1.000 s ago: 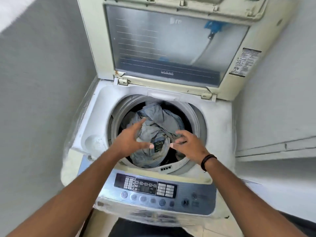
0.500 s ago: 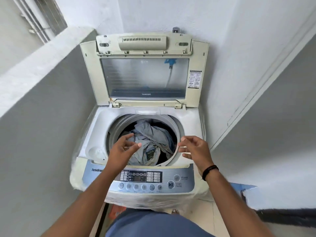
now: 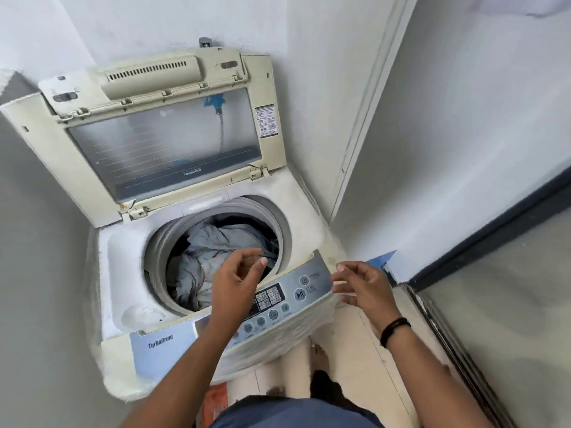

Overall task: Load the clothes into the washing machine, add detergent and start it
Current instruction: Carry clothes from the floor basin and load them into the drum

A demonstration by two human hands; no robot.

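1. The cream top-loading washing machine [image 3: 197, 217] stood in a corner, walls to its left, behind it and to its right.
2. Its glass-paned lid [image 3: 160, 143] stood raised at the back.
3. The crumpled grey-blue clothes [image 3: 213, 257] lay in the round drum [image 3: 160, 251].
4. The silver button panel [image 3: 287, 295] ran along the front edge.
5. The left hand [image 3: 238, 279] hung over the drum's front rim, and the right hand [image 3: 364, 285] just right of the panel.

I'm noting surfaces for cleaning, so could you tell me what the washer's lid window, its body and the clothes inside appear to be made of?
Lid window: looks like clear glass or plastic, glossy, since it shows reflections and a hose behind it.
Washer body: seemingly moulded plastic, cream and yellowed, under a thin wrinkled film wrap.
Clothes: soft woven fabric, matte grey-blue, creased in folds.
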